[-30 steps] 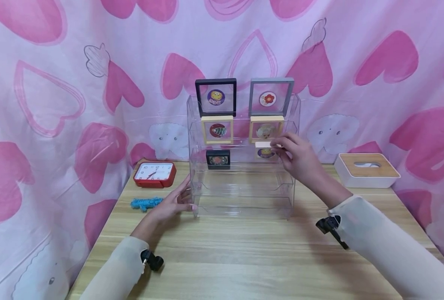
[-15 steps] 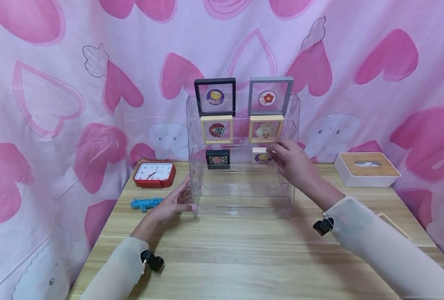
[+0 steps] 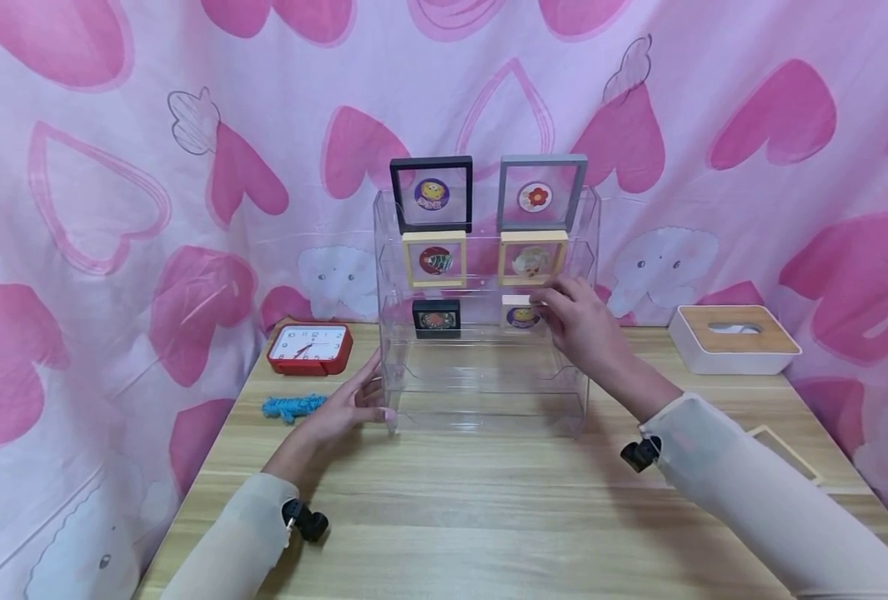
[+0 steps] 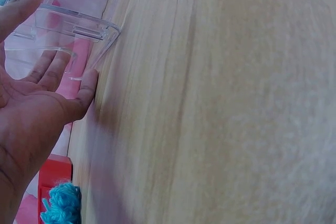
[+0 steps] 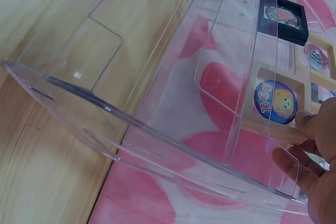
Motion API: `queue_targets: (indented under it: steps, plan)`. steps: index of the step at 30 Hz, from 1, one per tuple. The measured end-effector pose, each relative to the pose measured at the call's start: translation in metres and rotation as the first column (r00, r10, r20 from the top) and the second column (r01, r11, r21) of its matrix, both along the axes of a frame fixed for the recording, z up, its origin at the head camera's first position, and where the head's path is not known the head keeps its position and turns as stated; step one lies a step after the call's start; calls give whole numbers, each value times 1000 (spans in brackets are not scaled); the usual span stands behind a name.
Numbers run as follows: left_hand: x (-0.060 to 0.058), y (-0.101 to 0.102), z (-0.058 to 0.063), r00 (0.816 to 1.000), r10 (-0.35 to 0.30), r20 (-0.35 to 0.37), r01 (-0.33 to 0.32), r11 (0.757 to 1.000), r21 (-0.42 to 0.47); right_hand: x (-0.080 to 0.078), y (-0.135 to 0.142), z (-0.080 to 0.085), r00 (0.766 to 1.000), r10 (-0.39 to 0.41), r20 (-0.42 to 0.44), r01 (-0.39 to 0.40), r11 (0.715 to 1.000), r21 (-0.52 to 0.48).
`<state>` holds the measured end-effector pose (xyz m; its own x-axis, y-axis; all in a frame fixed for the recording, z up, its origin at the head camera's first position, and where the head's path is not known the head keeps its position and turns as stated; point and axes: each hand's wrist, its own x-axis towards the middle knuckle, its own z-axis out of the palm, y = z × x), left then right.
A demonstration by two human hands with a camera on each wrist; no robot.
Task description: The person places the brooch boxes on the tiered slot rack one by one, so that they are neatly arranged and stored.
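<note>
A clear acrylic tiered rack [image 3: 481,390] stands on the table. My right hand [image 3: 582,325] pinches the right edge of a small pale display frame [image 3: 519,313] on the third tier; inside it, in the right wrist view, is a round purple badge [image 5: 275,102] with a yellow character. Level with it on the left sits a small black frame [image 3: 437,320]. Above are two light wooden frames, then a large black frame [image 3: 394,196] and a grey frame [image 3: 501,196] on top. My left hand [image 3: 342,410] touches the rack's lower left side, thumb in front and fingers extended.
A red clock [image 3: 310,348] and a bundle of blue yarn [image 3: 292,407] lie left of the rack. At the right are a wood-topped tissue box [image 3: 736,342] and a thin pale frame [image 3: 804,468] partly behind my right sleeve. A pink heart curtain hangs behind.
My right hand has moved slightly left and down with the small pale frame, which now sits lower on the third tier. My left hand has stayed in place.
</note>
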<state>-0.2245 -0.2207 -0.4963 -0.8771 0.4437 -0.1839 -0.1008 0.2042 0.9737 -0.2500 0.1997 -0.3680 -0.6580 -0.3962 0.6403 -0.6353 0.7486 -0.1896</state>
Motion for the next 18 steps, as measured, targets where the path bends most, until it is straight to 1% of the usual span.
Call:
queue_targets:
  steps: [5,9,14,18]
  plan:
    - [1,1,2,1000,-1,5,1,1000,-3,0,-1,1,1000,-8,17,8,1000,6]
    - [1,1,3,1000,-5,-4,5,1000,-3,1,0,1,1000,1,4,-1,1000,2]
    - [1,2,2,1000,-4,-13,4,1000,-4,1,5,1,997,45,-69,-46,999,-5]
    - [2,2,3,1000,4,-9,-4,1000,-14,3,13,3,990,56,-127,-56,998,1]
